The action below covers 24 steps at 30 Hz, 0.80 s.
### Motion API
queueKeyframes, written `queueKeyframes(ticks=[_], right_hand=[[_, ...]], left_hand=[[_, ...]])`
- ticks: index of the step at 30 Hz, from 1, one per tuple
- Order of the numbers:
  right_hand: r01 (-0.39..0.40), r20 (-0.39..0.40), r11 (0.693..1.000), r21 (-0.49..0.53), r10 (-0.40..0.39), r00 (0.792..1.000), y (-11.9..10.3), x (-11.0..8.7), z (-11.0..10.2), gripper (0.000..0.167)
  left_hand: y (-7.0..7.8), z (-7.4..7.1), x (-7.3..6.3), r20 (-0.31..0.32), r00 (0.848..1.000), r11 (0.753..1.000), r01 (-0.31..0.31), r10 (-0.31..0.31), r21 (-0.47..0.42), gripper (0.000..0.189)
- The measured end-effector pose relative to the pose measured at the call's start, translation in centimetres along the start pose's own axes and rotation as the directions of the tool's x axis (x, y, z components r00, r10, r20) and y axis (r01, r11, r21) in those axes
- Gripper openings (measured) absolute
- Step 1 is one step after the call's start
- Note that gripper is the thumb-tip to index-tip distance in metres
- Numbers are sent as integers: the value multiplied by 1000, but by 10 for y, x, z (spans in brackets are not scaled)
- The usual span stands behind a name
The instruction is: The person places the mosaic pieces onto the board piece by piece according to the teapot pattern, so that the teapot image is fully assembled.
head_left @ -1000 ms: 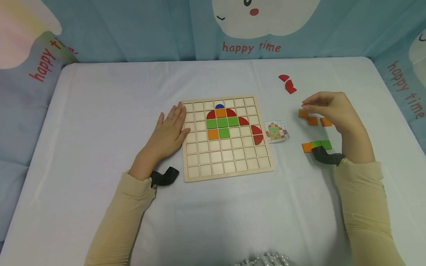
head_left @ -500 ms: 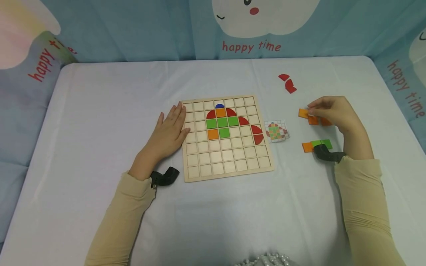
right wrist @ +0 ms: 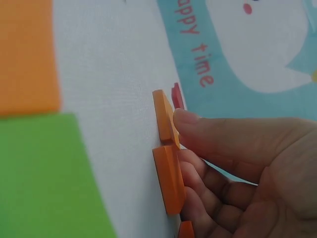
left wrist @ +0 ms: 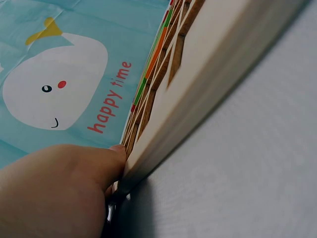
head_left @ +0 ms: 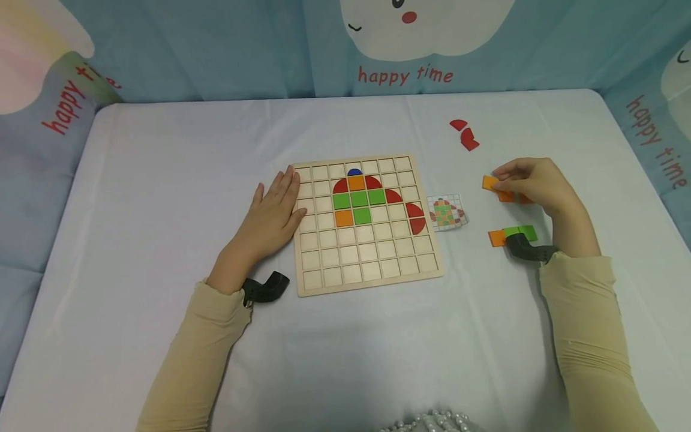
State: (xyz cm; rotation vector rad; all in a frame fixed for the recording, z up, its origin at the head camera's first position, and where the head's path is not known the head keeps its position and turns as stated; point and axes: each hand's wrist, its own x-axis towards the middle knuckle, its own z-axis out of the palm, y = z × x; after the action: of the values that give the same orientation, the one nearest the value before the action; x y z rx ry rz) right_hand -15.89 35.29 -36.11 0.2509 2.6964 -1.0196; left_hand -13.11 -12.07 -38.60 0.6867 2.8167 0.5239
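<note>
One white cloth (head_left: 345, 348) meets blue drapes (head_left: 216, 48); straight-fingered, the left hand (head_left: 267, 219) touches the board (head_left: 369, 252); the right hand (head_left: 545, 183) touches an orange tile (right wrist: 164, 116), pinch unclear.

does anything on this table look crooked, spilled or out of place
Nothing looks spilled or broken. The grid board sits slightly crooked, its far edge not parallel to that of the white table. The pattern card meets the board's right side, perhaps tucked under.

I see a pale wooden grid board (head_left: 369, 252) lying flat mid-frame, slightly skewed, partly filled with coloured pieces (head_left: 358, 198); at frame right, my feed shows orange squares (head_left: 488, 183) close together, partly hidden.
</note>
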Motion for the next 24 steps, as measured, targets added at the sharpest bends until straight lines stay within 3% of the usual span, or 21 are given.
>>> queueKeyframes(ticks=[4, 24], right_hand=[[-8, 4, 999, -33, 8, 1000, -11, -7, 1, 42], [-15, 28, 997, -71, 17, 999, -15, -6, 2, 42]], left_hand=[[0, 0, 0, -1, 1000, 1000, 0, 0, -4, 64], [-1, 1, 0, -2, 1000, 1000, 0, 0, 6, 64]])
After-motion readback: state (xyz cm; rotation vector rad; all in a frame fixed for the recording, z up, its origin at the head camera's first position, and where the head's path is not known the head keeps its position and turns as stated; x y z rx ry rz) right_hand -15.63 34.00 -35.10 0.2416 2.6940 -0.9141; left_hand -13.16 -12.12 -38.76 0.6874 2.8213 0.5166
